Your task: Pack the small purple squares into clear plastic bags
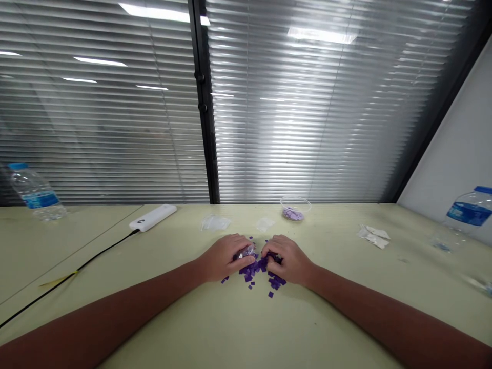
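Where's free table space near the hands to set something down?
Free patches: the tabletop between the right hand and the paper packets, and between the left hand and the black cable, below the power bank. Crowded: the purple tiles between both hands.

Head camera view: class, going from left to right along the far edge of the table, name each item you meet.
Plastic water bottle → white power bank → clear plastic bag → small clear packet → clear bowl of lilac pieces → white paper scraps → second plastic water bottle
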### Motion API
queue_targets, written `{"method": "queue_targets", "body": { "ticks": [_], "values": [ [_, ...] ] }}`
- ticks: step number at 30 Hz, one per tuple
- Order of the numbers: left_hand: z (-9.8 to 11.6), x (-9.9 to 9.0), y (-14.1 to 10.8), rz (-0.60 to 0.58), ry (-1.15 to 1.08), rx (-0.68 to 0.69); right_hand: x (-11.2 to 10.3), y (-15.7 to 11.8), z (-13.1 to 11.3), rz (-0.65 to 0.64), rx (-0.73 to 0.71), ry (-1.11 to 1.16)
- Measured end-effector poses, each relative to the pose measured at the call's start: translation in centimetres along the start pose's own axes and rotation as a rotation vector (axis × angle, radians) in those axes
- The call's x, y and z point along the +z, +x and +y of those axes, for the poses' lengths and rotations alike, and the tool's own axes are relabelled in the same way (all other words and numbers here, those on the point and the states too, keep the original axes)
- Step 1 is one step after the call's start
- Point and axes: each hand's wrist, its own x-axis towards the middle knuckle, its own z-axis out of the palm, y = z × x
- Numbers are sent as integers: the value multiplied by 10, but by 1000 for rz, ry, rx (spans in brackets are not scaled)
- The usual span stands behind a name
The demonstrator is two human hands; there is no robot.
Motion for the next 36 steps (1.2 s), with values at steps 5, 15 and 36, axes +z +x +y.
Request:
{"method": "queue_targets", "body": {
  "ticks": [5,15,36],
  "values": [
    [-1,1,0,-9,-12,24,-1,1,-2,18,-73,17],
    [-2,2,1,-40,-21,30,-3,2,-4,-48,-118,-19],
    [-3,3,2,-57,-23,12,-6,3,-5,-153,-69,13]
  ]
}}
